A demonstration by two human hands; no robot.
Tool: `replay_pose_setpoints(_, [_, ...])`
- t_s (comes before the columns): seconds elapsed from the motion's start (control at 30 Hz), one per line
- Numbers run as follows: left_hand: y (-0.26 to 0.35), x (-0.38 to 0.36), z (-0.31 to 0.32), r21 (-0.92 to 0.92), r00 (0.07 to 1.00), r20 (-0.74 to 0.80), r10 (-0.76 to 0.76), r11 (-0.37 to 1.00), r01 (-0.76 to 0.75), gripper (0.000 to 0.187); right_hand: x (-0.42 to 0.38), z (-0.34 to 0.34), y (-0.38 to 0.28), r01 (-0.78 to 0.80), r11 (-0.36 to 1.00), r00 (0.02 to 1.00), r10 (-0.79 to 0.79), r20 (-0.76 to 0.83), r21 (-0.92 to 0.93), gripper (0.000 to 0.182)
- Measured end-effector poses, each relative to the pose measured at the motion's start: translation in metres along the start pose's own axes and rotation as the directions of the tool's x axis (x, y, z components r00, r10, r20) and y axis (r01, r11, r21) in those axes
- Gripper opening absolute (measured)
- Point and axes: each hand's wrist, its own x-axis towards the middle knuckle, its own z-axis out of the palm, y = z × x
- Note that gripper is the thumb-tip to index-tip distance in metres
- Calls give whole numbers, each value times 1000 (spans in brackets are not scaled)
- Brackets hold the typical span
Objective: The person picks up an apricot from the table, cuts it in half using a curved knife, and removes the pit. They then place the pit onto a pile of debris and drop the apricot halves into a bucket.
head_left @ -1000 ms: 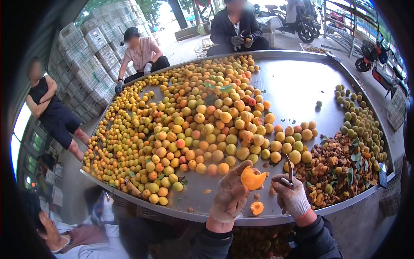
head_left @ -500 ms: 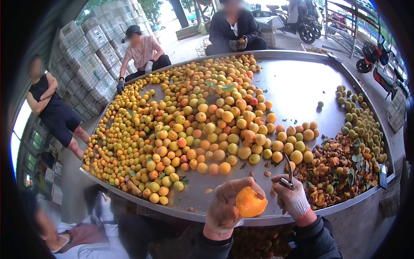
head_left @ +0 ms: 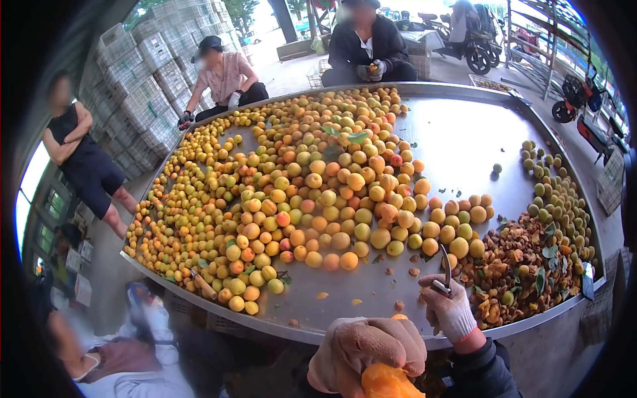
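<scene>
My left hand (head_left: 365, 351), in a tan work glove, is closed around an orange apricot (head_left: 390, 382) at the near edge of the table. Wet, torn flesh shows on the fruit below my fingers, and a small orange bit (head_left: 399, 317) peeks out above them. Close by on the right, my right hand (head_left: 451, 312), in a pale knitted glove, grips a small curved knife (head_left: 446, 266) with its blade pointing up. Ahead of both hands spreads a large heap of yellow-orange apricots (head_left: 325, 199). Brown pits and scraps (head_left: 511, 268) are piled beyond my right hand.
A raised rim (head_left: 219, 308) borders the metal table (head_left: 458, 132). Greener fruit (head_left: 557, 186) lies along the right side. Co-workers sit at the far side (head_left: 368, 50) and far left (head_left: 222, 76); another person (head_left: 83, 142) stands at left. Crates (head_left: 142, 79) are stacked behind.
My left hand has come down and nearer to me with the apricot, turning so its back faces up. My right hand keeps the knife in nearly the same place. The view has shifted slightly.
</scene>
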Motion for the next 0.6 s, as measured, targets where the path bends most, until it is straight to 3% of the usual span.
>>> replay_pose_setpoints(0.6, [-15,-3,23,-92,972,221,79,994,-60,45,3,2,7,8,1000,999,-7,-33,11,21])
